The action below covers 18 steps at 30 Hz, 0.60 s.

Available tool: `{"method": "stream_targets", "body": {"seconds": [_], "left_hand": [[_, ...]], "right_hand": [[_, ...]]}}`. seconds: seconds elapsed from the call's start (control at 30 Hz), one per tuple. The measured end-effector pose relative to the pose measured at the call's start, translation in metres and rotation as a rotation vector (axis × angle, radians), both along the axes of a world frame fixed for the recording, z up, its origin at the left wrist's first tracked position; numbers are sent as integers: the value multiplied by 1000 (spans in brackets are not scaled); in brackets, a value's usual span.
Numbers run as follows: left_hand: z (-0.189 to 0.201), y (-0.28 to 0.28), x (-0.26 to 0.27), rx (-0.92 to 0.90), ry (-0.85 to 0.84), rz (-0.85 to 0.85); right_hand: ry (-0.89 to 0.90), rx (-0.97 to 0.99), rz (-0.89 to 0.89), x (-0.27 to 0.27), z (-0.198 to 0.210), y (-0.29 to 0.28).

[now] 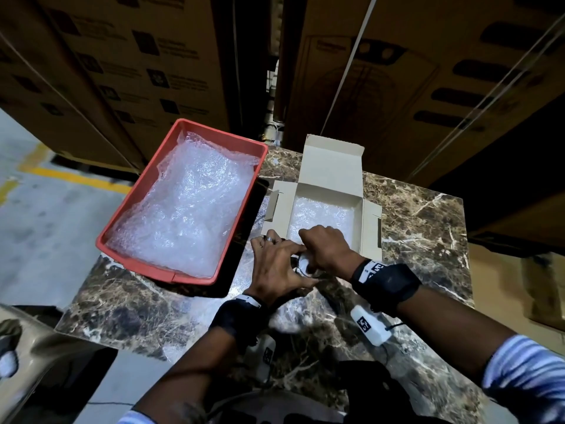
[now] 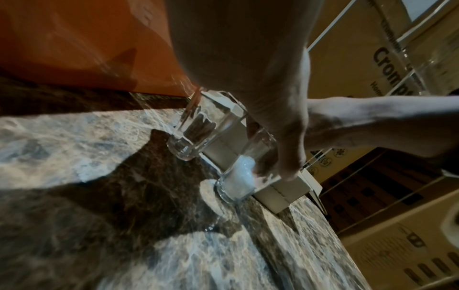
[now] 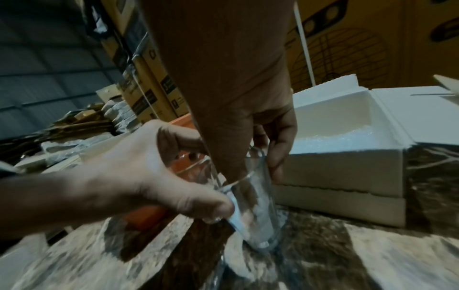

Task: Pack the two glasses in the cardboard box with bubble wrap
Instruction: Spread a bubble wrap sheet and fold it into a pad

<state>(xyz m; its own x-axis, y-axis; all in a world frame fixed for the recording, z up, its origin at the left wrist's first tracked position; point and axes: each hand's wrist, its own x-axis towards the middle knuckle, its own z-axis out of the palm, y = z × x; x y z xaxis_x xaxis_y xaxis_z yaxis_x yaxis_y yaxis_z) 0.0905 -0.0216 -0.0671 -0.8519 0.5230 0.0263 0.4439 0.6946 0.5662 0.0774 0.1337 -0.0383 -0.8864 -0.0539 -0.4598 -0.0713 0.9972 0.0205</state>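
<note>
My left hand [image 1: 276,264] curls around the side of the nearer glass [image 3: 253,208], which stands upright on the worktop [image 1: 422,228], just in front of the cardboard box [image 1: 371,223] at its near wall. My right hand [image 1: 324,249] comes from above, its fingers [image 3: 278,157] reaching down at the rim and into the mouth, where white bubble wrap [image 2: 239,177] sits inside. The second glass [image 2: 191,133] stands upright just beside, toward the red tray [image 1: 122,221]. The glass's long axis is vertical, so my guess is the stuffing goes straight down; the box lies just beyond both hands.
</note>
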Motion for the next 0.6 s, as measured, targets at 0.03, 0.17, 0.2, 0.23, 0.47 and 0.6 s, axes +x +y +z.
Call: {"method": "stream_targets", "body": {"seconds": [0.03, 0.17, 0.2, 0.23, 0.47, 0.6], "left_hand": [[0, 0, -1, -1, -2, -1], [2, 1, 1, 12, 15, 12], [2, 2, 2, 15, 16, 14], [1, 1, 2, 11, 15, 11], [2, 1, 3, -50, 19, 2], [6, 2, 7, -85, -5, -4]], "right_hand": [[16, 0, 6, 1, -1, -1], [129, -27, -7, 15, -6, -4], [152, -38, -24, 21, -7, -3], [160, -46, -43, 25, -9, -3], [19, -149, -63, 14, 10, 5], [-76, -422, -249, 15, 27, 28]]}}
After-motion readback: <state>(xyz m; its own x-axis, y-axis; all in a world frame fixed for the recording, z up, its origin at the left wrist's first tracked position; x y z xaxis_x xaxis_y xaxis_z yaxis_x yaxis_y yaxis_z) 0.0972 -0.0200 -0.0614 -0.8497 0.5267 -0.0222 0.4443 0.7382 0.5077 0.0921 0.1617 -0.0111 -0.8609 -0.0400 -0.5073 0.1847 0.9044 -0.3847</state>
